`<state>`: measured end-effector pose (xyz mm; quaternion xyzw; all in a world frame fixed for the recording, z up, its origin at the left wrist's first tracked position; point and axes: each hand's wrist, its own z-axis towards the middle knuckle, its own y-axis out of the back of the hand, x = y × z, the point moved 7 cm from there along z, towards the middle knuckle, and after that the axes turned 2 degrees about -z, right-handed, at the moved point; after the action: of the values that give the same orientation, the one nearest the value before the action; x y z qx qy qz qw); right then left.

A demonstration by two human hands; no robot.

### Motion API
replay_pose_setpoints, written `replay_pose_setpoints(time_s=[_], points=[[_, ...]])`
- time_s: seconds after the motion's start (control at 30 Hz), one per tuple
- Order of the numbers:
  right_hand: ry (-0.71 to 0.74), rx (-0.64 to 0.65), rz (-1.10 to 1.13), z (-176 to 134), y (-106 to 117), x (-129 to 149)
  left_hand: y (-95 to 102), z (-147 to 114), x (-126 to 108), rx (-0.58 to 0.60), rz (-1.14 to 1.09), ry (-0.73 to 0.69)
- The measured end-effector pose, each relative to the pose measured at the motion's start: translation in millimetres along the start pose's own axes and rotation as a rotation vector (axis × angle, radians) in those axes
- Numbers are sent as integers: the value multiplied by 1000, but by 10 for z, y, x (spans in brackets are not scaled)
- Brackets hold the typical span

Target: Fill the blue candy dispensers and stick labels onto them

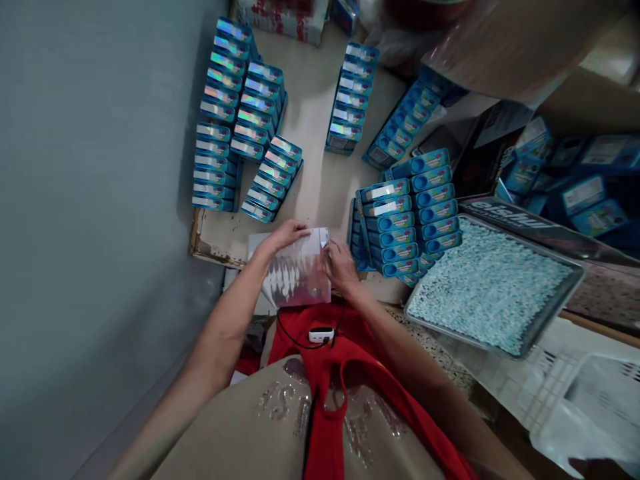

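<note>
A thin sheet of shiny stickers (295, 277), pale at the top and silvery pink lower down, lies at the table's near edge in front of my body. My left hand (289, 235) holds its upper part, fingers bent over the surface. At the sheet's right edge, my right hand (341, 265) has thumb and fingers pinched together by the upper corner. Whether a single sticker is between those fingertips is too blurred to tell. Just right of this hand stand rows of small blue boxes (397, 223), a few with a pale strip on top.
More blue boxes with shiny strips stand in rows at the back left (223, 100) and back centre (353, 93). On the right are a tray (583, 270) of small pale-blue pieces, a carton of blue packs and a white basket (590, 400). A wall (100, 167) bounds the left.
</note>
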<state>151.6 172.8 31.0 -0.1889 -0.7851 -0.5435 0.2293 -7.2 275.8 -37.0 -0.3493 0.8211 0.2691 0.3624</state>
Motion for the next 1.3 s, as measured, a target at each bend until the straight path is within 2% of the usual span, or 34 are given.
replay_pose_setpoints(time_s=[0.17, 0.23, 0.27, 0.33, 0.4, 0.47, 0.5, 0.7, 0.93, 1.1, 1.17, 1.3], points=[[-149, -95, 80, -220, 532, 104, 35, -128, -235, -308, 330, -71], [-211, -90, 189, -291, 749, 145, 10, -280, -388, -423, 284, -120], [-239, -78, 257, -318, 845, 165, -12, -367, -443, -457, 189, -123], [-277, -49, 384, -353, 1013, 208, -115, -527, -512, -418, -137, -91], [-290, -34, 464, -371, 1158, 249, -296, -659, -611, -262, -496, -66], [-276, -27, 488, -379, 1277, 284, -455, -768, -764, -112, -694, -72], [-264, -21, 488, -382, 1325, 295, -495, -807, -830, -90, -715, -76], [-242, -14, 406, -395, 1578, 200, -555, -841, -1037, -229, -687, -60], [-216, -71, 264, -278, 1928, 27, -687, -772, -1312, -357, -688, -141], [-206, -66, 208, -212, 2079, -34, -774, -640, -1363, -494, -759, -201], [-216, -59, 173, -190, 2128, -67, -802, -594, -1361, -513, -808, -237], [-205, -64, 102, -143, 2226, -100, -833, -543, -1369, -457, -819, -242]])
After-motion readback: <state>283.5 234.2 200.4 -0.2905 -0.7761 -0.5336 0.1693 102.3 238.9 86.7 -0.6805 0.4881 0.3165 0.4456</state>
